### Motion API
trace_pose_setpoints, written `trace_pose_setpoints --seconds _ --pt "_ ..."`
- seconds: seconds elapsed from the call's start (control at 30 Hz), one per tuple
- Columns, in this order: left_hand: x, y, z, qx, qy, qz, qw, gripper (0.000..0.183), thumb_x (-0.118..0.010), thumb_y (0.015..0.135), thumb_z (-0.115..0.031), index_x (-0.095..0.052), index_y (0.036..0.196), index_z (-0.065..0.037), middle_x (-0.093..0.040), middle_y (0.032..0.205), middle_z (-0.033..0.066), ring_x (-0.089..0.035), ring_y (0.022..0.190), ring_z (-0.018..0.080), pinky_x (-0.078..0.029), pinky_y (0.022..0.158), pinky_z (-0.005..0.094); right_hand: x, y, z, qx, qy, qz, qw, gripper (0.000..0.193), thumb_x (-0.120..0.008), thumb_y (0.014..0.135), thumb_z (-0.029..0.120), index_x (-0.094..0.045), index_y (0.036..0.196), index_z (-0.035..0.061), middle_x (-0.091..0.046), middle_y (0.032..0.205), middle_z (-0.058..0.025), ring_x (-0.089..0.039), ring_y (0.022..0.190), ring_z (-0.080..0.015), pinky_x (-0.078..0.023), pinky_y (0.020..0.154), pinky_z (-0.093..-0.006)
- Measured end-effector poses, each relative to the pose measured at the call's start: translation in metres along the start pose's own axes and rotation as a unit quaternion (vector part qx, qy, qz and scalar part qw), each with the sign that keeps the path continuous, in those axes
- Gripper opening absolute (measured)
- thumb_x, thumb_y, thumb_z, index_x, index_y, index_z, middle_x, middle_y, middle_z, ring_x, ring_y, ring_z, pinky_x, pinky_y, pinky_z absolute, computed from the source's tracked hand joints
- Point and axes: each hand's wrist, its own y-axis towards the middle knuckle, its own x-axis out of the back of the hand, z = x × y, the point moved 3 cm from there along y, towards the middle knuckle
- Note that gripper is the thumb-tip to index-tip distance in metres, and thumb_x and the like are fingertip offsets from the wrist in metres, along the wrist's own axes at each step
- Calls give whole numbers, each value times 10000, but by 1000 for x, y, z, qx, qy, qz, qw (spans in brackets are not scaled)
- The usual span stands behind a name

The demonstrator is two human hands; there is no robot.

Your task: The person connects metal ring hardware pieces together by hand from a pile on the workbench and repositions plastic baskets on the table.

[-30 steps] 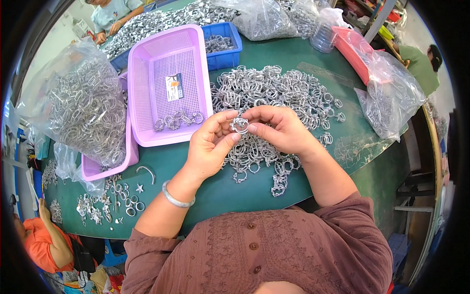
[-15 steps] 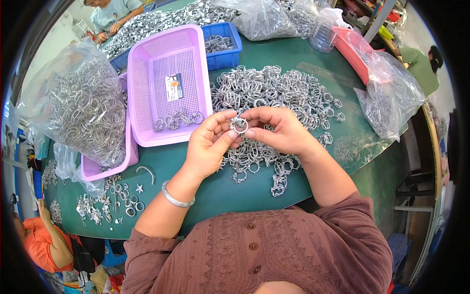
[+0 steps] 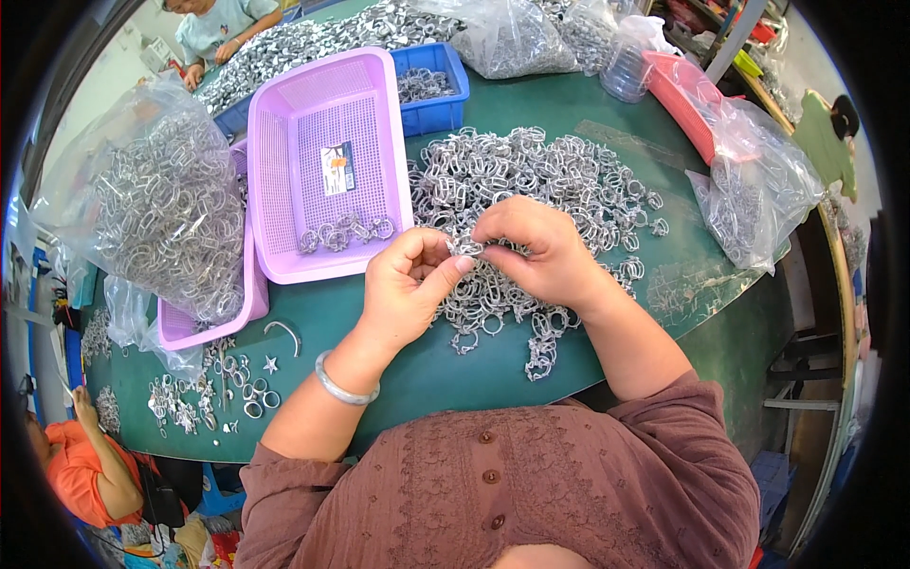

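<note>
Between my two hands is a small silver metal ring (image 3: 464, 247), held over the front of a big heap of similar rings (image 3: 531, 175). My left hand (image 3: 408, 280) pinches it between thumb and fingers from the left. From the right, my right hand (image 3: 536, 248) grips its other side with bent fingers, which hide part of it. To the left of the heap, a tilted lilac mesh basket (image 3: 393, 114) holds several rings (image 3: 346, 232) along its lower side and a small printed card (image 3: 336, 171).
A clear bag of rings (image 3: 161, 199) rests in another lilac basket (image 3: 213, 329). Loose rings and star pieces (image 3: 204, 394) lie at the left. Behind stand a blue bin (image 3: 436, 119) and a bag (image 3: 517, 43); a red basket (image 3: 682, 104) is at right. Other people sit around.
The ring has turned in my fingers, from showing its round opening to lying flatter. My right fingers have curled over it. A person at the right has shifted slightly.
</note>
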Motion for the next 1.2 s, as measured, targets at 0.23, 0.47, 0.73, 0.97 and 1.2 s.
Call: trace_pose_setpoints --seconds 0.23,0.47,0.73,0.97,1.2 --pt "-3 -1 0 -74 30 -13 997 241 -618 800 5 -558 1033 -2 -564 886 32 -566 780 84 -478 683 208 -1 -4 2 -43 51 -5 998 269 -649 685 -18 -575 940 22 -595 890 -109 -605 795 -236 -493 691 -313" --pt "-1 1 -1 -98 58 -18 993 281 -621 781 19 -563 1055 2 -542 913 47 -558 787 99 -473 690 218 -2 -5 -1 -48 47 -1 998 302 -649 695 -16 -562 983 17 -592 903 -104 -609 790 -212 -498 695 -300" --pt "1 3 -4 -114 80 -25 990 289 -638 762 19 -573 1042 -12 -549 888 49 -558 765 105 -471 667 223 -1 -2 -2 -46 45 -4 998 296 -653 695 -7 -567 977 15 -596 884 -104 -611 782 -214 -496 687 -304" --pt "0 -2 -1 -113 84 -30 990 289 -647 750 22 -579 1027 -18 -552 864 42 -552 736 98 -458 632 210 -2 -7 -1 -43 41 -1 998 254 -659 690 4 -580 932 18 -601 858 -106 -615 771 -227 -494 683 -309" --pt "2 1 -1 -113 92 -30 989 294 -648 744 31 -578 1026 -15 -549 865 45 -550 735 96 -459 632 211 1 -2 0 -26 26 -2 999 246 -670 675 14 -591 908 27 -604 820 -101 -607 767 -241 -481 677 -323"
